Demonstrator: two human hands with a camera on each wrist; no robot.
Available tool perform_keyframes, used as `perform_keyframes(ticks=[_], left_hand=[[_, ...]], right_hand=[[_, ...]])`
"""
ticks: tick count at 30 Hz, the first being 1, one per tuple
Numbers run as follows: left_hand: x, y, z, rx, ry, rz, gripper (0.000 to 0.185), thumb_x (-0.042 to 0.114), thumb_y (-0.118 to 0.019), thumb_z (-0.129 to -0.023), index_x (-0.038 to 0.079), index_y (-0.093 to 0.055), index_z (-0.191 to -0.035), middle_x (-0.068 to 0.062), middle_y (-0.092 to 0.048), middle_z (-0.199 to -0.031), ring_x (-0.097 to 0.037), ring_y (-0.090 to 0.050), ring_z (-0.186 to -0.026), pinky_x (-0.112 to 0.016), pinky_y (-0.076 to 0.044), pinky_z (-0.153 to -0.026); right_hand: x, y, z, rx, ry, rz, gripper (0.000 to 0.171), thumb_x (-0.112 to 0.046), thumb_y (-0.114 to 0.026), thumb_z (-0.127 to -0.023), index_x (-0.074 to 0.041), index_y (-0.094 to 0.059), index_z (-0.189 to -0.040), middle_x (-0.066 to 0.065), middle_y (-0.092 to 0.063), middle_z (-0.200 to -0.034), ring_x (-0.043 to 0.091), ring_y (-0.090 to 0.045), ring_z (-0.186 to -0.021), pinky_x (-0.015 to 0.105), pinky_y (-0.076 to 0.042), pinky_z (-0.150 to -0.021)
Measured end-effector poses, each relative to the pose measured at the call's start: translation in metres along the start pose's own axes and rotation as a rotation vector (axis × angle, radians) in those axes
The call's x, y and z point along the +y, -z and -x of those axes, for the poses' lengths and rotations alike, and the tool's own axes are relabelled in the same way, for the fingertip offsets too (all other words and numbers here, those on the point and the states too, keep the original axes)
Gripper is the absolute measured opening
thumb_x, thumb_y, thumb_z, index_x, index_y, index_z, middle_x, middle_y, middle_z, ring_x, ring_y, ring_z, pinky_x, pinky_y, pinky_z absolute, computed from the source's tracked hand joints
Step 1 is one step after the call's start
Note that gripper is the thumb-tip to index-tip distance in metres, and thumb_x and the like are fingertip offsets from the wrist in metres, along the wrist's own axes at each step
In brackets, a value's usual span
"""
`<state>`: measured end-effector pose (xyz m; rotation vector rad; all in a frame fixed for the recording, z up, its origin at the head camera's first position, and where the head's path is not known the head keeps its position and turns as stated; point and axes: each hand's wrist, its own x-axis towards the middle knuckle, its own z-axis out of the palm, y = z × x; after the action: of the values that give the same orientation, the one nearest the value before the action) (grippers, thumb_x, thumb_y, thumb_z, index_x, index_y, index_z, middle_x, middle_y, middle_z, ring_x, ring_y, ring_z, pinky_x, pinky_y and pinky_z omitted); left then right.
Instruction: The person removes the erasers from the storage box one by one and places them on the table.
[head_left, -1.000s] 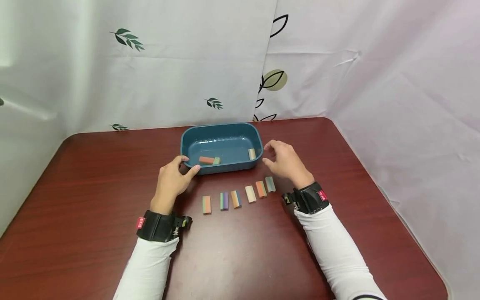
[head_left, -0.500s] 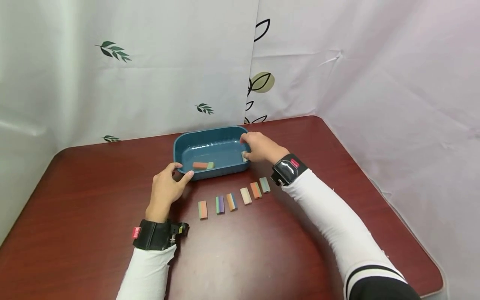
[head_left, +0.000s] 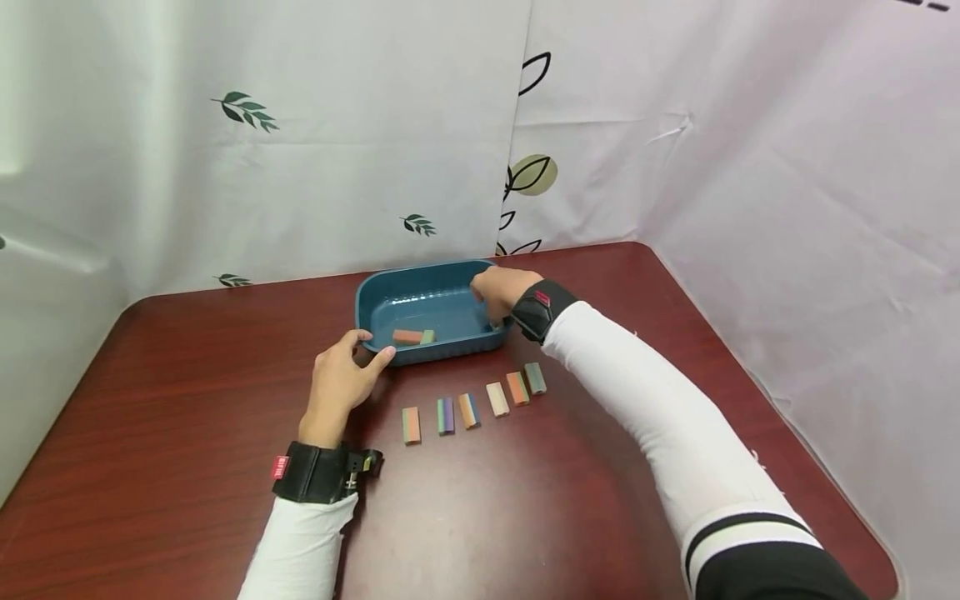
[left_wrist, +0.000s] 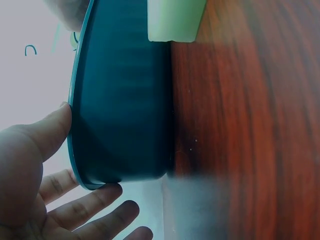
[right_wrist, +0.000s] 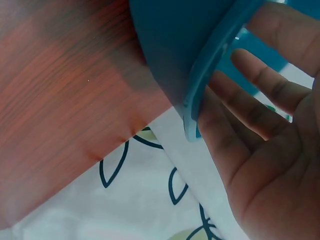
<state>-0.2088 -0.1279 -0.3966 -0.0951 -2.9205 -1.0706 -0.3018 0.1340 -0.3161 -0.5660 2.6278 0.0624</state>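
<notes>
A teal, rounded rectangular tub (head_left: 386,283) stands near the table's far edge. My left hand (head_left: 337,383) grips its near left corner; in the left wrist view the thumb presses the long side's rim and fingertips touch the short side. My right hand (head_left: 504,290) reaches over the right rim, fingers pointing down inside; whether they pinch the cream block seen there before cannot be told. In the right wrist view its fingers pass behind the tub's rim (right_wrist: 210,65). Near the front wall inside lie an orange-red block (head_left: 407,337) and a small green one (head_left: 427,337).
In front of the tub several small bars stand in a slanting row, from an orange-green bar (head_left: 411,425) past a cream bar (head_left: 497,399) to a grey-green bar (head_left: 536,378). A white leaf-printed curtain (head_left: 315,183) hangs behind the dark red table (head_left: 187,400).
My right hand has moved left from beside the tub, over its right rim and down inside, covering the cream block. The left hand has kept its place at the corner.
</notes>
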Motion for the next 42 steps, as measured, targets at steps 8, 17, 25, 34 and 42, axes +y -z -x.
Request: perform_keyframes(ticks=[8, 17, 25, 34, 42], left_hand=[[-0.001, 0.0, 0.002, 0.016, -0.013, 0.014, 0.057, 0.043, -0.063, -0.094, 0.005, -0.051, -0.134, -0.025, -0.055, -0.126, -0.041, -0.051, -0.114, -0.056, -0.043, -0.092], [0.0, 0.002, 0.002, 0.025, -0.021, 0.016, 0.055, 0.042, -0.063, -0.094, 0.005, -0.051, -0.134, -0.023, -0.057, -0.122, -0.041, -0.052, -0.112, -0.055, -0.043, -0.09], [-0.001, 0.003, 0.001, 0.012, -0.025, 0.021, 0.056, 0.043, -0.062, -0.094, 0.005, -0.051, -0.134, -0.024, -0.056, -0.126, -0.042, -0.051, -0.114, -0.056, -0.043, -0.091], [0.0, 0.002, 0.0, 0.008, -0.025, 0.021, 0.057, 0.043, -0.062, -0.094, 0.005, -0.051, -0.135, -0.024, -0.055, -0.129, -0.042, -0.051, -0.116, -0.056, -0.043, -0.093], [-0.001, 0.004, 0.001, 0.006, -0.016, 0.024, 0.056, 0.042, -0.062, -0.094, 0.005, -0.051, -0.135, -0.024, -0.055, -0.128, -0.042, -0.05, -0.117, -0.056, -0.042, -0.094]], right_hand=[[-0.013, -0.004, -0.015, -0.124, -0.021, 0.218, 0.014, -0.001, -0.057, -0.092, -0.007, -0.064, -0.102, 0.003, -0.045, -0.077, 0.017, -0.038, -0.065, 0.031, -0.034, -0.057], [-0.017, -0.012, -0.015, -0.09, -0.025, 0.232, 0.017, 0.0, -0.053, -0.095, -0.006, -0.064, -0.107, 0.012, -0.061, -0.103, 0.018, -0.039, -0.072, 0.031, -0.034, -0.063], [-0.015, -0.02, -0.021, -0.06, 0.003, 0.261, 0.016, 0.001, -0.053, -0.095, -0.006, -0.065, -0.102, 0.01, -0.06, -0.095, 0.018, -0.039, -0.074, 0.031, -0.034, -0.064], [-0.012, -0.018, -0.021, -0.063, -0.015, 0.216, 0.02, 0.0, -0.056, -0.094, -0.006, -0.063, -0.111, 0.01, -0.059, -0.097, 0.019, -0.047, -0.078, 0.032, -0.038, -0.065], [-0.01, -0.018, -0.023, -0.04, 0.011, 0.176, 0.011, -0.003, -0.055, -0.095, -0.01, -0.063, -0.091, 0.008, -0.058, -0.089, 0.018, -0.048, -0.074, 0.031, -0.039, -0.063]])
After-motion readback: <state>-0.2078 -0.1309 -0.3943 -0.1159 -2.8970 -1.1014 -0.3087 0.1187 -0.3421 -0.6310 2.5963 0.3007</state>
